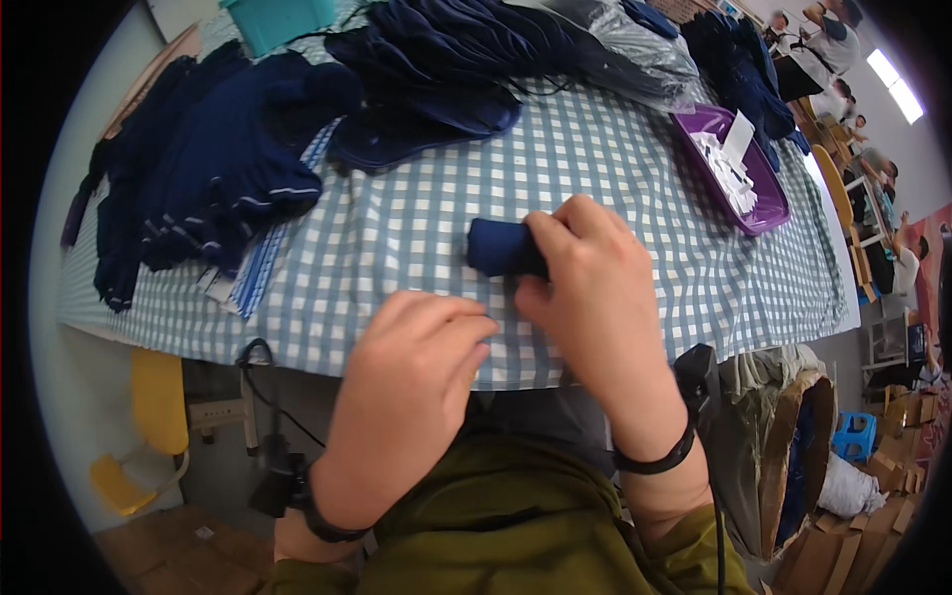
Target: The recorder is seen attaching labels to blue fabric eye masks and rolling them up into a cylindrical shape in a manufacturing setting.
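A small navy cloth roll lies on the blue-and-white checked tablecloth, in front of me. My right hand grips its right end, with the thumb below and the fingers over the top. That end of the roll is hidden in the hand. To the left and nearer to me, my left hand hovers just off the roll. Its fingers stretch toward the right, the thumb a little apart from them, and no object shows in it.
A pile of navy knit pieces lies at the left, beside blue-striped strips. More navy cloth and a clear plastic bag are at the back. The purple tray at right holds white paper slips. A teal bin stands behind.
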